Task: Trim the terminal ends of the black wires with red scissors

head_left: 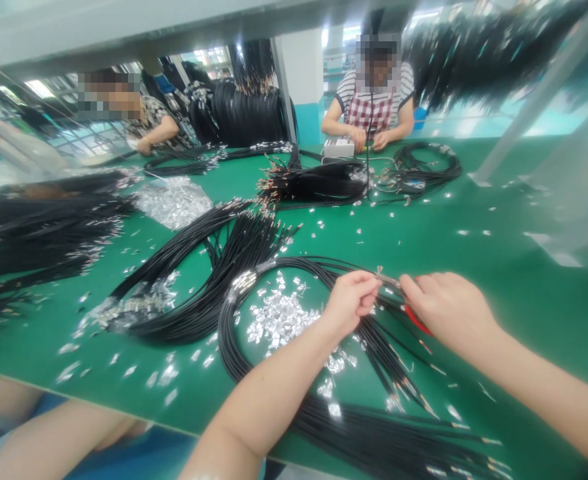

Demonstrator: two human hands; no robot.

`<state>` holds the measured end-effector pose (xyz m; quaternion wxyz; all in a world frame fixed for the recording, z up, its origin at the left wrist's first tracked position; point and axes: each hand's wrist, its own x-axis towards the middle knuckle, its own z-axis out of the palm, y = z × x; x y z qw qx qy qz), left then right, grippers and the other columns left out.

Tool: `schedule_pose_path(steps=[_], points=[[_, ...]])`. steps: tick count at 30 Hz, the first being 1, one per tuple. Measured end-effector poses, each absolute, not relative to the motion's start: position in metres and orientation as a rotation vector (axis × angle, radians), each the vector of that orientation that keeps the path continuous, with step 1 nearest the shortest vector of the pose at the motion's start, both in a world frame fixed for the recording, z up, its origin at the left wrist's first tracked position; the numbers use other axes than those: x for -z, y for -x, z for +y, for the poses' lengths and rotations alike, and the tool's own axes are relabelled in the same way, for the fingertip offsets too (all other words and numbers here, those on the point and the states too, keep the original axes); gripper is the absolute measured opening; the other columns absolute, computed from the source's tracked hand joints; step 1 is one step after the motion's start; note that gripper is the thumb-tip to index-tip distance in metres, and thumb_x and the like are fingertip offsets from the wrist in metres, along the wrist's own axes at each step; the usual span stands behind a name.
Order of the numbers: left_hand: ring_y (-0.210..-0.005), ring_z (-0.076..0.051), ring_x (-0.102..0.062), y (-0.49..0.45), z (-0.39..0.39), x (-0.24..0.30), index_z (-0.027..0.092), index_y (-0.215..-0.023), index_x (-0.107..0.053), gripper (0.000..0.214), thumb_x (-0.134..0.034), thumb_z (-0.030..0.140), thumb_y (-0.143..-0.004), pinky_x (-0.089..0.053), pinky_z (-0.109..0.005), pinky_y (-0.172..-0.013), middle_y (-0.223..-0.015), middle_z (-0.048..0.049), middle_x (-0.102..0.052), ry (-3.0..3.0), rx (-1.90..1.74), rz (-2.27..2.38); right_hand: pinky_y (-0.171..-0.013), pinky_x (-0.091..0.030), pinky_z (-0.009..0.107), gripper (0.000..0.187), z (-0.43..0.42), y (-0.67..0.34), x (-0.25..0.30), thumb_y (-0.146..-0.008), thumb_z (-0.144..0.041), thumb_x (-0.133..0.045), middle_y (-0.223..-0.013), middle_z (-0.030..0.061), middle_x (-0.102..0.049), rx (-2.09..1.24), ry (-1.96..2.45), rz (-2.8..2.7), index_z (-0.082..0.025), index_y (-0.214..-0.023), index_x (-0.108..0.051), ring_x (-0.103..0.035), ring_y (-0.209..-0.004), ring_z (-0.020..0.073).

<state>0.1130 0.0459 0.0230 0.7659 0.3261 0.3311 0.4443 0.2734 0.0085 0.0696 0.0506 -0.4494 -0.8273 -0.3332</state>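
- Along the near edge of the green surface (474, 220) lies one thick bundle of black cables (399, 433), their metal-tipped ends fanned out to the right.
- Just above it, the left hand (351, 300) and right hand (447, 307) meet fingertip to fingertip, both pinched shut on a single cable end (387, 279).
- That cable end sits between the two hands, its long axis running left to right with a slight downward tilt toward the right. Both hands touch it, so neither is nearer.
- One red object (417, 321) shows under the right hand, possibly a tool handle; too much is hidden to say.
- One loose heap of silver terminals (279, 320) lies just left of the left hand, ringed by a cable loop.
- Farther left: one fanned cable bundle (194, 267) and one clear bag of terminals (174, 200).
- Mid-surface: one more bundle with copper-coloured tips (314, 183).
- At the far side, two co-workers: one in a striped top (374, 100), hands at a small white box (338, 147), and one at the left (154, 127).
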Motion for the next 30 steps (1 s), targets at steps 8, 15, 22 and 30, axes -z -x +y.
schedule_pose_path(steps=[8, 15, 22, 30], points=[[-0.037, -0.001, -0.027, -0.117, 0.042, -0.029, 0.012, -0.065, -0.056, 0.02, -0.069, 0.026, -0.06, -0.009, -0.017, -0.036, -0.045, 0.0061, -0.039, -0.777, -1.059, 0.828, -0.054, -0.018, 0.029, 0.013, 0.007, -0.271, -0.076, -0.074, -0.007, -0.048, -0.048, 0.0016, -0.052, 1.091, 1.371, -2.567, -0.015, -0.071, -0.058, -0.046, -0.045, 0.0156], [-0.039, -0.001, -0.031, -0.113, 0.045, -0.028, 0.011, -0.07, -0.055, 0.023, -0.068, 0.029, -0.063, -0.011, -0.017, -0.036, -0.055, 0.0038, -0.043, -0.718, -1.032, 0.78, -0.054, -0.02, 0.028, 0.022, 0.013, -0.281, -0.068, -0.082, -0.02, -0.048, -0.046, -0.001, -0.049, 0.948, 1.317, -2.436, -0.018, -0.061, -0.054, -0.041, -0.045, 0.013], [-0.036, 0.0, -0.027, -0.108, 0.052, -0.023, 0.01, -0.068, -0.052, 0.015, -0.062, 0.022, -0.068, -0.01, -0.016, -0.035, -0.052, 0.0042, -0.04, -0.552, -0.886, 0.655, -0.057, -0.022, 0.028, 0.023, 0.019, -0.277, -0.061, -0.084, -0.028, -0.049, -0.052, 0.0009, -0.05, 0.912, 1.255, -2.413, -0.018, -0.066, -0.059, -0.04, -0.052, 0.0144], [-0.035, 0.0, -0.025, -0.105, 0.055, -0.02, 0.011, -0.067, -0.052, 0.019, -0.065, 0.024, -0.066, -0.009, -0.016, -0.035, -0.05, 0.0052, -0.038, -0.579, -0.816, 0.577, -0.058, -0.02, 0.03, 0.022, 0.021, -0.275, -0.061, -0.084, -0.017, -0.046, -0.052, 0.0015, -0.048, 0.959, 1.272, -2.434, -0.018, -0.065, -0.057, -0.037, -0.053, 0.0154]])
